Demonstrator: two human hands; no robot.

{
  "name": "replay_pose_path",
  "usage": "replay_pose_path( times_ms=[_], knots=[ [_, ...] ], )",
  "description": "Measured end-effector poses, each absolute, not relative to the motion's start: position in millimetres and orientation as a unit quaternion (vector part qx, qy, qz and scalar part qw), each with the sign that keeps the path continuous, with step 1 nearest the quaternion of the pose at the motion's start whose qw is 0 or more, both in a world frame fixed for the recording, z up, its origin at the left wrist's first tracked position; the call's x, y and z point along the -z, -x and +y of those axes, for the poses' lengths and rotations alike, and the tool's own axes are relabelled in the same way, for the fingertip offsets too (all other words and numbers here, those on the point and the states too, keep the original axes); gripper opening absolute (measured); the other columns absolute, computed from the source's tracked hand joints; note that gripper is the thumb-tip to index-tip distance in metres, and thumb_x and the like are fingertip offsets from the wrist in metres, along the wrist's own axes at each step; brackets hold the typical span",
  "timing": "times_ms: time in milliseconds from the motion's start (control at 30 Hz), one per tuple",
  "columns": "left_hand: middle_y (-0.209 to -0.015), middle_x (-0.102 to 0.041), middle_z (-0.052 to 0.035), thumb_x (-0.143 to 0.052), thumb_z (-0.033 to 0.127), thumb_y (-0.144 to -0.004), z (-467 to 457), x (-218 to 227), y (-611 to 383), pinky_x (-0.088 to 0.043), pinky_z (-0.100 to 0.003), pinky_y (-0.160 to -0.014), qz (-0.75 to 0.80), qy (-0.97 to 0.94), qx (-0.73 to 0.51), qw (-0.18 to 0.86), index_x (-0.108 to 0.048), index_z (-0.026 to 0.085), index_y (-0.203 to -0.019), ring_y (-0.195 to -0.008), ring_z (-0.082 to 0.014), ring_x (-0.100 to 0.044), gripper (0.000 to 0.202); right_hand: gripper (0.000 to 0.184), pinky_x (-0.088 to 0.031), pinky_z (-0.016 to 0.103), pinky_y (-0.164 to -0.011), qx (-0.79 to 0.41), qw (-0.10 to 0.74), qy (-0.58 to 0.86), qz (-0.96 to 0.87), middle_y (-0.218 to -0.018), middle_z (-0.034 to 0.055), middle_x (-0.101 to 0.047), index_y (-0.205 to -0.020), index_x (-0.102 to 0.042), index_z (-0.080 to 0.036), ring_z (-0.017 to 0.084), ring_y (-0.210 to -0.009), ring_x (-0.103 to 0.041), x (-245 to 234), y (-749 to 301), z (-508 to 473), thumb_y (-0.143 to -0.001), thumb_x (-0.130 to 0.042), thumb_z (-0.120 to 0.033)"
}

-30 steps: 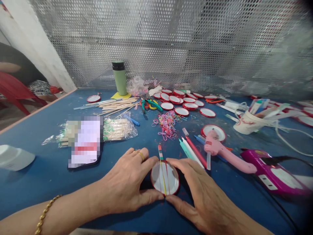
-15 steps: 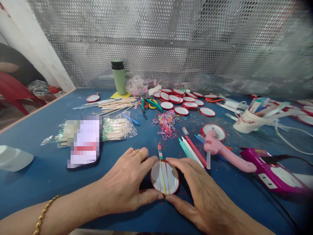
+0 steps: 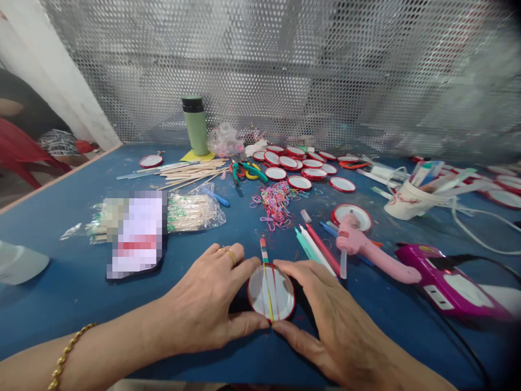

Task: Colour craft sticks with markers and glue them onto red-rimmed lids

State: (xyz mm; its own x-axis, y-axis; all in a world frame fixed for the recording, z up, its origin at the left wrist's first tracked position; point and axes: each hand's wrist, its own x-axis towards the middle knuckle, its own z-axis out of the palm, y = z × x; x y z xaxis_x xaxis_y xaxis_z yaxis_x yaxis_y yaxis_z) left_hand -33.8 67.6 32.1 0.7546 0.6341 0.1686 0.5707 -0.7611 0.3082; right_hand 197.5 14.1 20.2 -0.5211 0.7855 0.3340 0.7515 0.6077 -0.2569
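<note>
A white jar lid with a red rim (image 3: pixel 286 293) lies on the blue table in front of me. Yellow and reddish rubber bands (image 3: pixel 267 296) stretch across it from far edge to near edge. A short colour-striped stick (image 3: pixel 264 250) juts out past its far rim. My left hand (image 3: pixel 214 296) grips the lid's left side, index finger at the far rim and thumb at the near one. On the opposite side, my right hand (image 3: pixel 328 309) does likewise, its thumb close to the left thumb. The lid's underside is hidden.
Beyond my hands lie a pile of small coloured rubber bands (image 3: pixel 277 201), markers (image 3: pixel 323 247) and several red-rimmed lids (image 3: pixel 288 162). A pink glue gun (image 3: pixel 366 250) and a purple power strip (image 3: pixel 451 282) sit right; a phone (image 3: pixel 138 233) and bagged sticks (image 3: pixel 193 212) sit left.
The whole view has shifted slightly, so everything appears a little further left. Both hands keep their hold on the lid, and the bands look unchanged.
</note>
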Motion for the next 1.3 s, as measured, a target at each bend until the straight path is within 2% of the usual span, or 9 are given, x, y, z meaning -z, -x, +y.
replay_pose_path(
  times_ms=[200,1300],
  knots=[
    [-0.105,-0.055,-0.0096,-0.056,0.059,-0.085,67.5,-33.4,33.9,-0.042,-0.043,-0.081,0.324,-0.929,-0.127,0.128,-0.055,0.017,-0.122,-0.092,-0.0258,-0.055,0.055,0.055,-0.052,0.045,-0.094,-0.053,0.21,0.444,-0.869,-0.125,0.0134,-0.058,-0.138,-0.035,-0.016,0.027,-0.112,-0.056,-17.9,-198.5,14.4,-0.092,-0.059,-0.031],
    [-0.107,-0.054,-0.0105,-0.057,0.056,-0.086,68.9,-33.4,33.6,-0.044,-0.045,-0.083,0.326,-0.929,-0.129,0.118,-0.054,0.017,-0.125,-0.094,-0.0267,-0.056,0.056,0.055,-0.052,0.046,-0.094,-0.042,0.216,0.445,-0.868,-0.124,0.015,-0.06,-0.137,-0.037,-0.014,0.027,-0.112,-0.058,-21.1,-196.6,13.9,-0.09,-0.061,-0.03]
  ],
)
